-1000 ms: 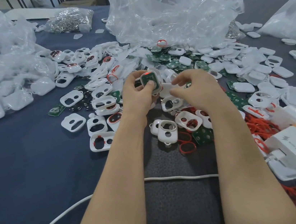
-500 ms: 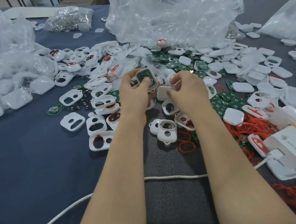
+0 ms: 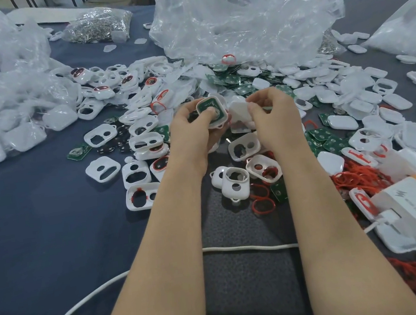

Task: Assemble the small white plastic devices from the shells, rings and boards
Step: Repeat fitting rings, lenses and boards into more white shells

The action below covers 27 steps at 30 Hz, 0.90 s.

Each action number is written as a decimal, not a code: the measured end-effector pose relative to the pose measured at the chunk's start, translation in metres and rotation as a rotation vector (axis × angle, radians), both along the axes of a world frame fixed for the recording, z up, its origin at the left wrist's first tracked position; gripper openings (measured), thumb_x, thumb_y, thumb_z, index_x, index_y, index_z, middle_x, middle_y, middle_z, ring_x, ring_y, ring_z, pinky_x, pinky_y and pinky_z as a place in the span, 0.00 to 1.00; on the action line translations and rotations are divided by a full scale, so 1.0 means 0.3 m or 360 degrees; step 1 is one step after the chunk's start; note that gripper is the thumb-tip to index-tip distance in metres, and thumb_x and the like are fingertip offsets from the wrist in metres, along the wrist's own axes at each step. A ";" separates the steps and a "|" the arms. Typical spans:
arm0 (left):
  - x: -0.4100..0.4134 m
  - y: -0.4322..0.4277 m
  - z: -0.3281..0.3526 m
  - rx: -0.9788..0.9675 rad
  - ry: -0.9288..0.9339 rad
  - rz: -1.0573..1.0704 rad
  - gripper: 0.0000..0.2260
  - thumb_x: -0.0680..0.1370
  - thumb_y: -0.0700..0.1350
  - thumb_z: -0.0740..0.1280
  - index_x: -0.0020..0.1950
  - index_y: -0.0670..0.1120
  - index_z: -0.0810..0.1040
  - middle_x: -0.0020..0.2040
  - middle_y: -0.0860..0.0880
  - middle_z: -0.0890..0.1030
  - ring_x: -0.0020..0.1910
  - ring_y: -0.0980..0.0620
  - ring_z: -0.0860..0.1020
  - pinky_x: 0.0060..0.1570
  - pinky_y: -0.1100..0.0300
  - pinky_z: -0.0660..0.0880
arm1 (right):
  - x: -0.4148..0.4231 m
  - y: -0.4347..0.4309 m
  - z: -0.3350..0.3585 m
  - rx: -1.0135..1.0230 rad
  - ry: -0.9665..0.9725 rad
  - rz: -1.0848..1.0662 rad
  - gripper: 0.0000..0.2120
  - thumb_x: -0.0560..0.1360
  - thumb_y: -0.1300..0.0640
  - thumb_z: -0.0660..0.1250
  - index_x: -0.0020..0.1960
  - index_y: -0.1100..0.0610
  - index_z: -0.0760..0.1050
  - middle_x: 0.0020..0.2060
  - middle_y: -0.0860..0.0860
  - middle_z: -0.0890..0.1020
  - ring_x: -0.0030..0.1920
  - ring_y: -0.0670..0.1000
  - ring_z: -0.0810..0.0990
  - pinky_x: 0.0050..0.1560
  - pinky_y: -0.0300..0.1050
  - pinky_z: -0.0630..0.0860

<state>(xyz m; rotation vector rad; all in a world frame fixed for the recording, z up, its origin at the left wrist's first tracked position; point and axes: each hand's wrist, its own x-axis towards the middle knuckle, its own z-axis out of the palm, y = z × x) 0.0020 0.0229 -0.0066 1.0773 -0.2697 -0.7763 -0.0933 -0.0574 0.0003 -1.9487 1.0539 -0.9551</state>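
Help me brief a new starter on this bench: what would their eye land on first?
Dead centre, the left hand grips a white shell with a green board seated in it, while the right hand pinches a plain white cover beside it. Around them sprawls a litter of loose shells and spare boards, below a big crumpled clear bag at the far side. A tangle of red rings glows at the right.

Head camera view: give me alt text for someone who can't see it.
A person's left hand grips a white shell with a green board seated in it, while the right hand pinches a second white shell piece beside it. Loose shells, boards, red rings and clear plastic bags litter the dark blue table.
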 end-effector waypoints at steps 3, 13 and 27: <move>0.003 -0.005 0.001 -0.0017 0.0074 0.0009 0.05 0.81 0.37 0.60 0.50 0.44 0.75 0.57 0.36 0.79 0.38 0.47 0.84 0.42 0.55 0.83 | -0.007 -0.002 0.003 0.0112 -0.0191 -0.0056 0.05 0.79 0.62 0.61 0.50 0.52 0.72 0.39 0.46 0.77 0.38 0.44 0.76 0.39 0.32 0.72; 0.003 -0.008 0.000 -0.0011 0.0071 -0.0061 0.08 0.82 0.36 0.58 0.49 0.45 0.75 0.50 0.41 0.81 0.39 0.46 0.83 0.47 0.53 0.82 | -0.010 0.005 0.025 0.0690 -0.0734 0.0168 0.08 0.77 0.65 0.65 0.46 0.53 0.75 0.35 0.49 0.79 0.28 0.41 0.77 0.34 0.35 0.75; -0.014 -0.014 0.014 0.0025 0.0068 -0.0063 0.10 0.83 0.37 0.56 0.49 0.47 0.74 0.52 0.41 0.79 0.42 0.49 0.79 0.34 0.62 0.80 | 0.010 0.021 0.023 0.0899 -0.0867 0.0353 0.05 0.76 0.66 0.67 0.43 0.58 0.79 0.38 0.52 0.83 0.36 0.46 0.81 0.39 0.36 0.78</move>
